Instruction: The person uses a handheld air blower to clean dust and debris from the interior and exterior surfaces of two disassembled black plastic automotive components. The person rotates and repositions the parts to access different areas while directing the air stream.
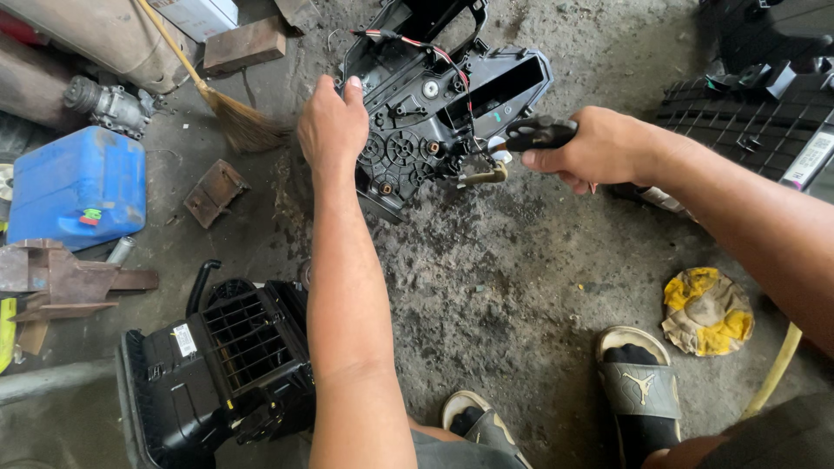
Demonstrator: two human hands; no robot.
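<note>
A black plastic vehicle heater housing (439, 95) with gears, screws and red-black wires stands on the dirty concrete floor ahead of me. My left hand (333, 126) grips its left edge and steadies it. My right hand (591, 149) is closed around the black handle of a screwdriver (537, 135), whose tip points left into the housing's right side near a tan lever.
Another black vented housing (221, 365) lies at the lower left. A blue canister (78, 187), a broom (234, 117), rusty metal pieces (61, 278) and a wood block (246, 43) sit left. Black trim panels (756, 122) lie right, with a yellow rag (706, 310) beside my sandalled feet.
</note>
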